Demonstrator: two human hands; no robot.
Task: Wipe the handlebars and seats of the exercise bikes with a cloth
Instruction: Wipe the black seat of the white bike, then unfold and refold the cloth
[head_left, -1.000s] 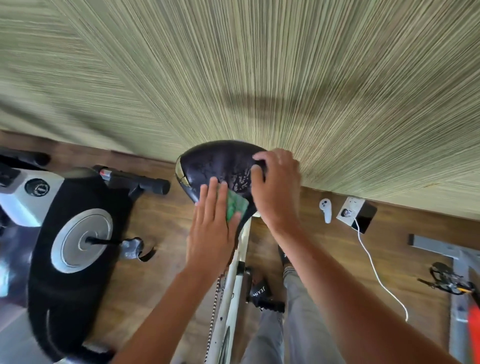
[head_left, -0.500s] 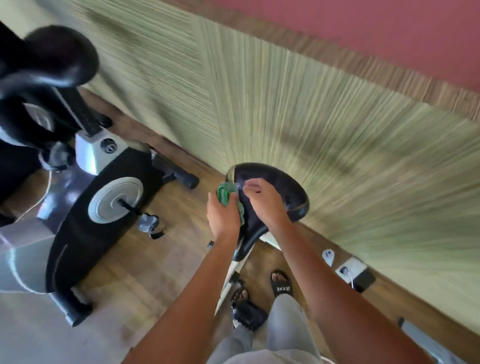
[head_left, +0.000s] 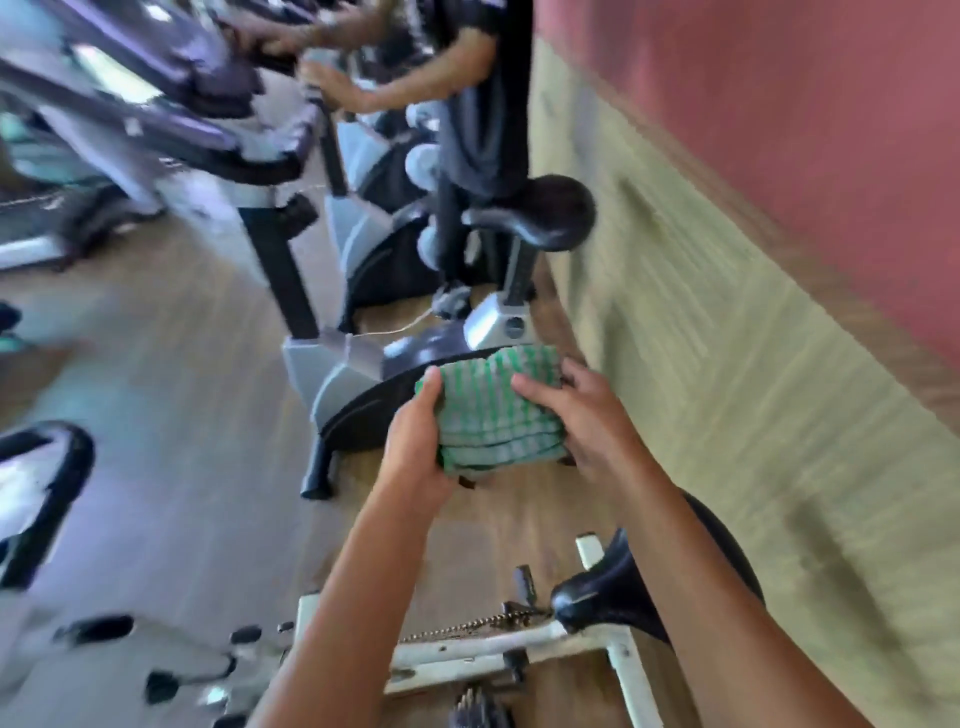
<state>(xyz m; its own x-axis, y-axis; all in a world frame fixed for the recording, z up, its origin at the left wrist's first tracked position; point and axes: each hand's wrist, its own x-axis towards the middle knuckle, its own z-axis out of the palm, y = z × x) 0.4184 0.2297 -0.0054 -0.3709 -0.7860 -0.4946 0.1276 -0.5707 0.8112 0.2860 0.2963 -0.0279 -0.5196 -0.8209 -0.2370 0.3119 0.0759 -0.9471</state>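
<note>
Head view looks down past the black saddle (head_left: 613, 587) of a white-framed bike (head_left: 467, 649), and every place below is given from that saddle. Ahead of it and raised clear of it, touching no bike, is the folded green-and-white checked cloth (head_left: 493, 410), held between both hands. The left hand (head_left: 415, 447) grips the cloth's left edge, thumb on top and fingers curled underneath. The right hand (head_left: 597, 426) clamps the right edge, thumb lying across the top and fingers wrapped round the side.

Further ahead of the saddle, along the green wall (head_left: 727, 364), stands a grey-and-black exercise bike (head_left: 363, 384) with its own black seat (head_left: 550, 215). Beyond that, another person (head_left: 467, 104) stands at a machine. The whole view is smeared by motion.

The step in hand looks like squaring up the cloth between bikes. To do it well, fold a fresh face outward and keep the pad thick enough to fill one palm. On the seat ahead, steady it with the free hand and wipe from the broad back to the nose, then down both sides, before moving to its handlebars.
</note>
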